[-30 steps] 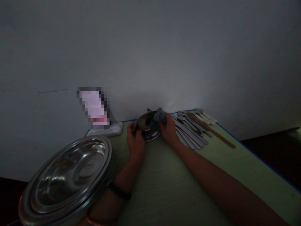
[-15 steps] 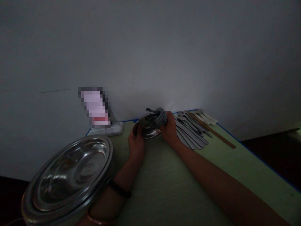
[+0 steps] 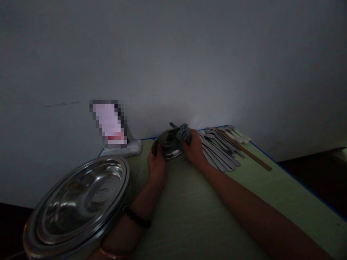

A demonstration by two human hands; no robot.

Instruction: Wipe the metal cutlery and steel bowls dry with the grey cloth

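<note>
My left hand [image 3: 157,165] grips the near left rim of a shiny metal bowl [image 3: 175,154], its thumb over the edge. The bowl is tilted, its inside partly showing. A bunched grey checked cloth [image 3: 183,133] is in my right hand [image 3: 194,148], whose fingers are closed round it at the bowl's right rim. The cloth touches the inside of the bowl. Part of the bowl is hidden behind the cloth and both hands. Just right of my right hand, several metal spoons or similar cutlery [image 3: 217,155] lie in a row on the green table [image 3: 184,216].
Large nested metal basins [image 3: 81,202] stand at the left front. Behind them a blurred-out phone-like screen [image 3: 110,122] rests on a white stand [image 3: 123,148]. Wooden chopsticks [image 3: 252,157] and white spoons [image 3: 238,137] lie at the right. A grey wall [image 3: 173,65] rises behind the table.
The cloth in my right hand has shifted slightly left and bunched differently over the bowl. My left hand keeps its grip on the rim.
</note>
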